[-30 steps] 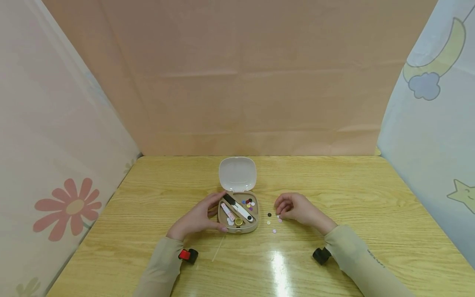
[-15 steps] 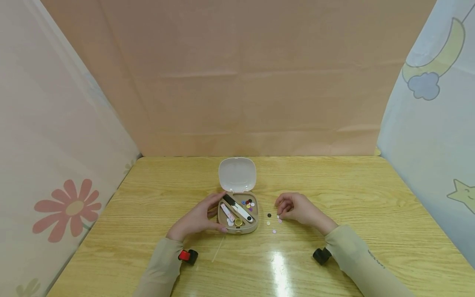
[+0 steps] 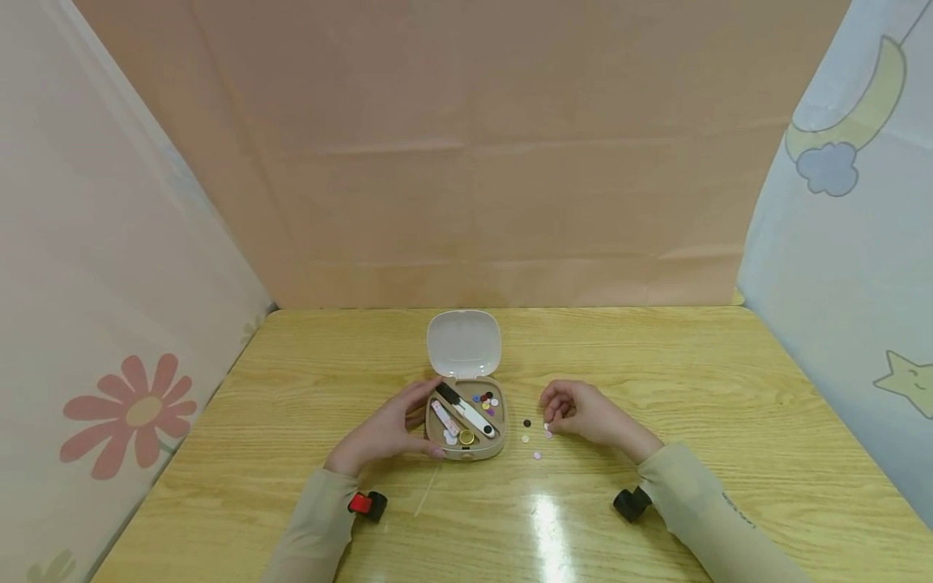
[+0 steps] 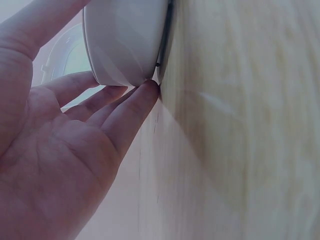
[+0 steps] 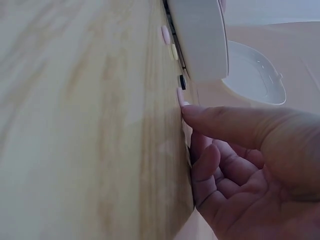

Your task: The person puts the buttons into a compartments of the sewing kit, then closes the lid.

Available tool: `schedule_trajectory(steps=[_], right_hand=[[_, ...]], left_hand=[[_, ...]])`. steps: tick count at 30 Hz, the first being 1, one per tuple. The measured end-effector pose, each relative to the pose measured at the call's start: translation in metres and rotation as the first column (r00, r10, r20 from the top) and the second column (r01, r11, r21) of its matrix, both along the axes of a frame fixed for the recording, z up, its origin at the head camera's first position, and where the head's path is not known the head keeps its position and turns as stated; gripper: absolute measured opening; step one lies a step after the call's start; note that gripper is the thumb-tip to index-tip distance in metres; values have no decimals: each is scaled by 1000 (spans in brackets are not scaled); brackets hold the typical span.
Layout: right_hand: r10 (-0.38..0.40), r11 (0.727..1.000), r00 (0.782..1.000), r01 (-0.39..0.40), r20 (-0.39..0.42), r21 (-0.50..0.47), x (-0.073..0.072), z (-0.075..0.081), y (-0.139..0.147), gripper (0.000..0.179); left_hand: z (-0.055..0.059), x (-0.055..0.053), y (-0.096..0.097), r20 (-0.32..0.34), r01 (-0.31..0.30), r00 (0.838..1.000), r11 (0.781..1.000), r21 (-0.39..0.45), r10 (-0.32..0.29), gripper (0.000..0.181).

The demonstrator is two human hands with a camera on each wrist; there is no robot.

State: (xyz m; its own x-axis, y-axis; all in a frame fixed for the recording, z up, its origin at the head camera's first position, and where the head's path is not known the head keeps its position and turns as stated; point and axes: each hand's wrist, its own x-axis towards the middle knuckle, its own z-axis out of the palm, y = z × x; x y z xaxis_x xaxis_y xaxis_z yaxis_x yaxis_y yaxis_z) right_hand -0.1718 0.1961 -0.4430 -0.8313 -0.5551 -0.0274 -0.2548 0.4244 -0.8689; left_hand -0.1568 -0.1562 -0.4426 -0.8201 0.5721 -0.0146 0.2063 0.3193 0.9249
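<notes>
A beige sewing box (image 3: 466,455) stands on the table with its lid (image 3: 464,344) raised. Inside lie a white-handled tool with a black end (image 3: 466,410), a pink-and-white tube-like piece (image 3: 445,416), a gold-rimmed round piece (image 3: 466,437) and several colored buttons (image 3: 487,402). My left hand (image 3: 386,425) grips the box's left side, thumb at the front corner, fingertips against the wall in the left wrist view. On the table to the right, my right hand (image 3: 583,410) pinches a white button (image 5: 186,103) near the tabletop, its other fingers curled.
Loose buttons lie between box and right hand: a black one (image 3: 527,423), a cream one (image 3: 525,439) and pale pink ones (image 3: 537,456). A thin pale stick (image 3: 428,490) lies in front of the box. Orange cloth (image 3: 466,162) hangs behind the table.
The head view has shifted very slightly. Both hands, the box and the buttons keep their places.
</notes>
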Motion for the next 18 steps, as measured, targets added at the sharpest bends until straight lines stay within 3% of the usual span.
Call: schedule_trajectory(steps=[10, 18], right_hand=[[22, 1000, 1000, -22, 0, 20, -1, -5, 2, 23], [24, 999, 1000, -24, 19, -27, 0, -3, 3, 26]], left_hand=[[-1, 0, 0, -1, 3, 1000, 1000, 3, -3, 103], [2, 1, 1, -4, 8, 1000, 1000, 10, -8, 103]])
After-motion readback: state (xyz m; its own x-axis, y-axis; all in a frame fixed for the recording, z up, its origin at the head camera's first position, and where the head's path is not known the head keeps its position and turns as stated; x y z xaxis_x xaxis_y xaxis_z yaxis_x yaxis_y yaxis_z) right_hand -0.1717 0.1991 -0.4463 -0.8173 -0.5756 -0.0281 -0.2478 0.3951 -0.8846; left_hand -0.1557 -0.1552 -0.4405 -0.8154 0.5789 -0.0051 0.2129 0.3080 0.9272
